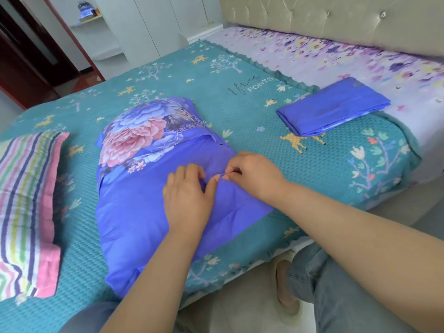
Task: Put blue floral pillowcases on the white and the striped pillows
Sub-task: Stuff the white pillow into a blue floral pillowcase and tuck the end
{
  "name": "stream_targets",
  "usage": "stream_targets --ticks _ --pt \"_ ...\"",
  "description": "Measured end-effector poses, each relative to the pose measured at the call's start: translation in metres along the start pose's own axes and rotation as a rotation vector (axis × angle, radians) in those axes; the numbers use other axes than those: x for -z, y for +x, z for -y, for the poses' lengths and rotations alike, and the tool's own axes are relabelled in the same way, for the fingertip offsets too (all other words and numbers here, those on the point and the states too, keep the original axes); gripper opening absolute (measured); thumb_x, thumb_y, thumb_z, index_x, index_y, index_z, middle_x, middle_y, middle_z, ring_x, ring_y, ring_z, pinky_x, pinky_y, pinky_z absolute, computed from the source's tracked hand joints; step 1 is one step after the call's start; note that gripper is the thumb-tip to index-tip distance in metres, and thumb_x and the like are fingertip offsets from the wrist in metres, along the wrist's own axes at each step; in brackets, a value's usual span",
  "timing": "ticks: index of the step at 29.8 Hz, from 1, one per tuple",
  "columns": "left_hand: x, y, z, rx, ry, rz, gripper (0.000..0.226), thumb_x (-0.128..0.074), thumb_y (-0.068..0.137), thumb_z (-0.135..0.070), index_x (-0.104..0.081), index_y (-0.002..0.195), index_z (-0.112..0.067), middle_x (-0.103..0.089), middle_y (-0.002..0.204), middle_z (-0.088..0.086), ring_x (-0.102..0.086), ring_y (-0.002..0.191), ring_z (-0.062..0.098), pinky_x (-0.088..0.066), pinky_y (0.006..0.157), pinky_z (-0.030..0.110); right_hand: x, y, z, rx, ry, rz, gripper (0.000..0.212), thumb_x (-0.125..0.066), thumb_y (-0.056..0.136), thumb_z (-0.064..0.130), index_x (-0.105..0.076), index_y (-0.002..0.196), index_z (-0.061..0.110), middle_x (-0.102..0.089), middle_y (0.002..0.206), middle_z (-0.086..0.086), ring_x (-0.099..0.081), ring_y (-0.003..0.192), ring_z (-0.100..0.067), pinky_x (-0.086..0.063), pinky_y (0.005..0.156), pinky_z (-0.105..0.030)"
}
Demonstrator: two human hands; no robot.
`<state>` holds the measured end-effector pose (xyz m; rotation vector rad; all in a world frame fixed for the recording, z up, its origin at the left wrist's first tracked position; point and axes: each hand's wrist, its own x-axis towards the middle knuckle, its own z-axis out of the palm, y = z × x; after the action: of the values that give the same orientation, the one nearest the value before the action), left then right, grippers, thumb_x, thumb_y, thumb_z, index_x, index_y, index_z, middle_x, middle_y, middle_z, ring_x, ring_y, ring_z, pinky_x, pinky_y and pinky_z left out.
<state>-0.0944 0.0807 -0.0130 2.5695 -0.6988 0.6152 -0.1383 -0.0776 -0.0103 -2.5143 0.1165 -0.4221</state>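
Left hand [186, 193] and right hand [249, 175] meet on the plain blue back of a covered pillow [153, 188] lying on the teal bedspread [216, 111]. The left hand's fingers are curled into a fold of the blue cloth; the right hand pinches a small piece of the same cloth, or perhaps a zip pull, between thumb and forefinger: too small to tell which. The two grips sit close together along one line, probably because the case's opening runs there and one hand steadies the cloth while the other draws it shut. No white shows, so the pillow inside appears wholly enclosed.

Count. Blue floral pillowcases: two, one on the pillow under the hands, its peony print showing at the far end, and one folded pillowcase [334, 108] lying well apart at the right, across the bedspread's edge. Pillows: two in view, the covered one and a bare striped pillow [26, 207] at the left, near the covered one but not touching it. Hands: two.

By this layout the first pillow is nearly finished; the striped one is not yet started.
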Motion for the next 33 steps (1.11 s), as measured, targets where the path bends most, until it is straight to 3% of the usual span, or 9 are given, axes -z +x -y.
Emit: stream_targets --ticks 4,9,12,16,19,21,23,29,33 --pt "0.009 -0.017 0.007 0.065 0.124 0.188 0.033 -0.050 0.092 -0.046 -0.060 0.091 -0.014 -0.064 0.089 0.010 -0.058 0.087 0.033 -0.040 0.066 0.036 0.002 -0.005 0.006 0.061 -0.139 -0.031 0.015 -0.060 0.088 0.034 -0.062 0.087 0.019 -0.060 0.098 -0.002 -0.057 0.097 -0.024 -0.043 0.079 -0.032" --pt "-0.018 -0.022 -0.001 0.089 -0.366 0.487 0.023 -0.041 0.099 -0.019 -0.062 0.103 -0.011 -0.068 0.105 0.010 -0.060 0.099 0.027 -0.037 0.069 0.028 -0.012 -0.003 0.028 0.189 -0.434 0.212 0.021 -0.052 0.090 0.023 -0.060 0.106 0.012 -0.062 0.107 -0.012 -0.059 0.101 -0.031 -0.043 0.074 -0.034" --pt "-0.033 -0.028 0.016 0.283 -0.910 0.554 0.032 -0.041 0.100 -0.029 -0.052 0.128 -0.018 -0.058 0.131 -0.002 -0.051 0.121 0.009 -0.037 0.102 0.025 -0.010 0.007 0.029 0.117 -0.223 0.262 0.017 -0.056 0.089 0.021 -0.068 0.099 0.014 -0.067 0.102 -0.008 -0.061 0.093 -0.025 -0.041 0.073 -0.029" --pt "-0.039 -0.028 0.027 0.386 -1.369 0.461 0.050 -0.032 0.098 -0.044 -0.045 0.134 -0.012 -0.056 0.134 -0.001 -0.047 0.129 0.011 -0.035 0.110 0.029 -0.013 0.026 0.032 -0.094 0.375 0.188 0.012 -0.069 0.084 0.018 -0.069 0.074 0.012 -0.056 0.060 0.009 -0.047 0.054 0.001 -0.035 0.056 -0.017" --pt "-0.034 -0.027 0.026 0.311 -1.061 0.375 0.033 -0.030 0.103 -0.028 -0.059 0.115 -0.019 -0.065 0.114 -0.010 -0.056 0.108 -0.005 -0.043 0.093 0.015 -0.029 0.032 0.035 -0.273 0.705 0.010 0.023 -0.070 0.084 0.016 -0.060 0.063 0.017 -0.049 0.052 0.007 -0.038 0.041 0.002 -0.035 0.054 -0.017" --pt "-0.031 -0.028 0.025 0.331 -0.891 0.281 0.031 -0.038 0.099 -0.008 -0.061 0.082 -0.020 -0.060 0.074 -0.016 -0.050 0.066 -0.010 -0.042 0.064 0.013 -0.034 0.036 0.034 -0.258 0.614 0.040 0.013 -0.070 0.083 0.016 -0.067 0.072 0.010 -0.052 0.054 0.005 -0.041 0.040 0.003 -0.037 0.056 -0.018" --pt "-0.032 -0.027 0.024 0.369 -0.816 0.273 0.032 -0.047 0.092 0.000 -0.057 0.069 -0.021 -0.052 0.054 -0.019 -0.042 0.050 -0.007 -0.035 0.053 0.010 -0.034 0.038 0.028 -0.178 0.403 0.100 0.013 -0.071 0.082 0.018 -0.072 0.084 0.005 -0.058 0.064 0.003 -0.044 0.046 0.003 -0.039 0.060 -0.019" --pt "-0.024 -0.022 0.016 0.237 -0.555 0.145 0.021 -0.057 0.089 -0.011 -0.050 0.074 -0.024 -0.056 0.069 -0.009 -0.050 0.065 0.014 -0.040 0.065 0.032 -0.033 0.022 0.015 -0.069 0.155 0.123 0.016 -0.066 0.086 0.023 -0.073 0.093 0.011 -0.072 0.092 -0.003 -0.059 0.077 -0.010 -0.039 0.067 -0.019" --pt "-0.002 -0.008 0.030 -0.181 0.103 -0.088 0.004 -0.053 0.085 -0.015 -0.055 0.082 -0.013 -0.056 0.079 0.008 -0.050 0.076 0.030 -0.038 0.054 0.037 -0.036 0.011 0.004 -0.060 0.221 0.221 0.018 -0.059 0.091 0.014 -0.066 0.107 0.010 -0.070 0.107 -0.005 -0.064 0.100 -0.017 -0.045 0.087 -0.026"
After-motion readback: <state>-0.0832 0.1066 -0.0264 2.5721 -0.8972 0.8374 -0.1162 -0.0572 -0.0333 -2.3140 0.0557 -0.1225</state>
